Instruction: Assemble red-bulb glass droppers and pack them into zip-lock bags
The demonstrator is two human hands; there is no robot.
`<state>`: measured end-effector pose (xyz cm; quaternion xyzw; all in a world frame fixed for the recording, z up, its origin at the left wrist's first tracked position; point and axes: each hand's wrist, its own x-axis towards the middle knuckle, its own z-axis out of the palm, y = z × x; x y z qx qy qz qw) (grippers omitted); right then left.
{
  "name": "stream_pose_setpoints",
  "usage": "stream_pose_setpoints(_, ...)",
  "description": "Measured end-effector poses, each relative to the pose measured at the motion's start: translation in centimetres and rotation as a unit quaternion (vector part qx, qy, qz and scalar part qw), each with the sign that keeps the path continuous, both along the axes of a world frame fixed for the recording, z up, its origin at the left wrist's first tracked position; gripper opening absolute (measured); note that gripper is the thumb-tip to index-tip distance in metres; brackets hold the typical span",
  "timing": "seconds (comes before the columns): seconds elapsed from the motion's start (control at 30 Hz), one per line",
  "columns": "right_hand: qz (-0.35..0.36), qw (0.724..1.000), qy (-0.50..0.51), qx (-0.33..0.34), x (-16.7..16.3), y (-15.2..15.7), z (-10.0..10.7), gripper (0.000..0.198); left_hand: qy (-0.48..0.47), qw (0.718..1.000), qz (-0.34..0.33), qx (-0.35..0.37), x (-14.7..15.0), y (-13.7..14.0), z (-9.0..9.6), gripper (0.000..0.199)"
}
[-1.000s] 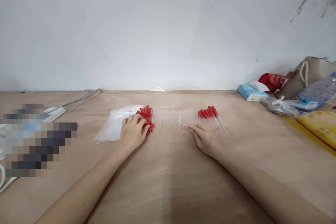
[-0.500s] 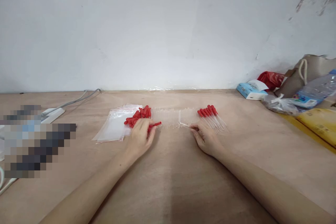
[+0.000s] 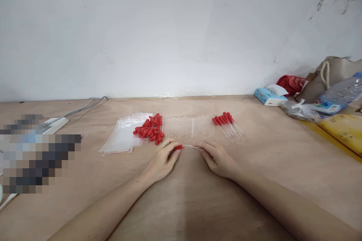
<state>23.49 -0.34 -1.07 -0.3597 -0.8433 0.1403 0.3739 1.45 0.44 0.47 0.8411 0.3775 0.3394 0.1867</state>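
Observation:
My left hand (image 3: 164, 158) pinches a red rubber bulb (image 3: 178, 147), its open end pointing right. Between the fingertips of my right hand (image 3: 216, 158) is a thin clear glass tube (image 3: 190, 146), whose left end meets the mouth of the bulb; how deep it sits I cannot tell. Behind my left hand lies a pile of loose red bulbs (image 3: 151, 130). A row of clear glass tubes (image 3: 186, 126) stretches along the table behind both hands. To its right, several droppers with red bulbs (image 3: 226, 120) lie side by side, tubes slanting toward the lower right.
Clear zip bags (image 3: 120, 135) lie partly under the loose bulbs. At the right are a tissue pack (image 3: 270, 96), a tied plastic bag (image 3: 302, 111), a plastic bottle (image 3: 342, 92) and a yellow package (image 3: 343, 131). A grey cable (image 3: 82, 108) runs at the left; blurred items lie near it.
Both hands have moved toward each other and nearer to me. The bulb has left the pile and the tube has left the row; their ends now meet.

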Motion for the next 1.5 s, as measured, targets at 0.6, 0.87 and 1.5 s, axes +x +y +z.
stream_pose_setpoints(0.6,0.037,0.991,-0.066,0.107,1.0,0.9,-0.4,0.027,-0.029,0.996,-0.082,-0.022,0.2,-0.9,0.0,0.016)
stream_pose_setpoints(0.87,0.01,0.977,-0.107,0.186,0.7,0.1,0.4,0.03,0.016,0.997,-0.079,0.02,0.3,-0.9,-0.1,0.016)
stream_pose_setpoints(1.5,-0.126,0.972,-0.198,0.012,1.3,0.7,4.5,0.024,0.05,0.996,0.057,0.051,-0.3,0.0,-0.5,0.042)
